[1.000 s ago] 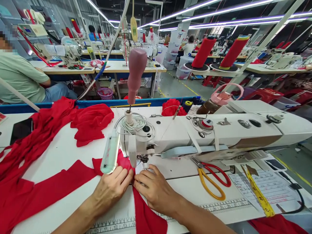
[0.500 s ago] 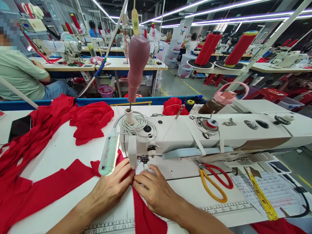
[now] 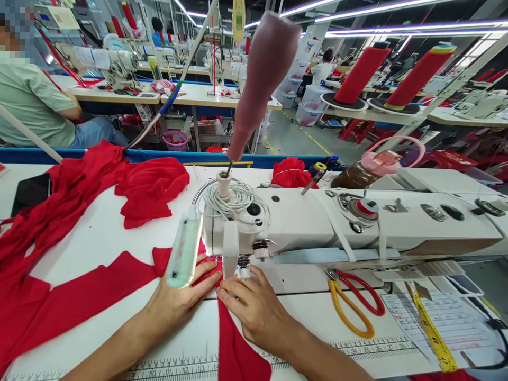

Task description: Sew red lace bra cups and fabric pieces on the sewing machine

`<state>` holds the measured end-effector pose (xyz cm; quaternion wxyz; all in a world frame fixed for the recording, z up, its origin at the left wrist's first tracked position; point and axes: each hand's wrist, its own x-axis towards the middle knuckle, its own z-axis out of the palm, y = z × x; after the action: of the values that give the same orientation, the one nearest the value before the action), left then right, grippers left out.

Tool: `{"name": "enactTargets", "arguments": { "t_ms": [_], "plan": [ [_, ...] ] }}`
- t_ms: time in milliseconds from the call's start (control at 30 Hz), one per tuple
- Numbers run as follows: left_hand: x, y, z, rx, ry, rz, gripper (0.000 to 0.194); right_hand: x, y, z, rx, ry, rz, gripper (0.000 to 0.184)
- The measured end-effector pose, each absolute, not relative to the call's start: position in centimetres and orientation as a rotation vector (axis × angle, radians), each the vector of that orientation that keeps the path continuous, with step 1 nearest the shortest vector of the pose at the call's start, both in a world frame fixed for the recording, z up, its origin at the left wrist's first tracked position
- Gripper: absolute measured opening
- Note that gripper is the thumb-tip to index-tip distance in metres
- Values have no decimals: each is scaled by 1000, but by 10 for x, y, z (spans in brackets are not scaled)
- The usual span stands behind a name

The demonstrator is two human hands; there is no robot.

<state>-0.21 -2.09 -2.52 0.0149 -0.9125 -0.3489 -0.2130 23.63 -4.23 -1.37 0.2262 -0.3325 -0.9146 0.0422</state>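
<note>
My left hand (image 3: 180, 293) lies palm down at the sewing machine (image 3: 293, 227), its fingers stretched out over red fabric (image 3: 91, 291) left of the needle area. A clear plastic guard (image 3: 183, 251) covers part of that hand. Just right of the presser foot, my right hand (image 3: 260, 309) has its fingers bent and closed on the edge of the red fabric strip (image 3: 238, 346). This strip hangs down between my forearms toward the table's front. The needle and the stitch point are hidden behind the machine head and my fingertips.
Scissors (image 3: 332, 274) lie right of my right hand, near a yellow tape measure (image 3: 431, 330) and written paper (image 3: 452, 317). A pink-handled tool (image 3: 262, 79) stands in the machine's top. Crumpled red cloth (image 3: 154, 188) lies behind left. A person (image 3: 35, 100) sits at far left.
The view has shifted, so the machine appears farther right. My left hand's fingers are flatter and more spread on the fabric. The right hand stays by the presser foot.
</note>
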Motion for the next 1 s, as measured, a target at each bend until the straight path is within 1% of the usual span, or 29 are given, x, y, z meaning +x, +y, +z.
{"name": "enactTargets", "arguments": {
  "t_ms": [100, 167, 367, 467, 567, 667, 733, 800, 900, 1000],
  "plan": [
    [-6, -16, -29, -2833, -1124, -704, 51, 237, -42, -15, -935, -2552, 88, 53],
    [-8, -15, -32, -2856, -1160, -693, 52, 237, -42, -17, -945, -2564, 83, 58],
    [-7, -8, -32, -2861, -1219, -648, 43, 237, -39, -21, -995, -2560, 108, 62],
    [1, -5, -26, -2865, -1138, -630, 47, 238, -37, -22, -1027, -2561, 133, 66],
    [5, -4, -16, -2795, -1024, -691, 50, 239, -38, -20, -988, -2559, 140, 60],
    [0, -2, -9, -2674, -952, -806, 44, 238, -40, -16, -919, -2556, 162, 51],
    [-5, -1, -7, -2635, -933, -822, 43, 236, -41, -14, -925, -2552, 169, 48],
    [-6, -1, -5, -2641, -930, -757, 40, 235, -41, -14, -935, -2546, 171, 47],
    [-1, -7, -3, -2654, -944, -589, 27, 235, -42, -14, -892, -2537, 185, 44],
    [8, -16, 0, -2642, -945, -532, 25, 236, -42, -15, -845, -2528, 186, 39]
  ]
}}
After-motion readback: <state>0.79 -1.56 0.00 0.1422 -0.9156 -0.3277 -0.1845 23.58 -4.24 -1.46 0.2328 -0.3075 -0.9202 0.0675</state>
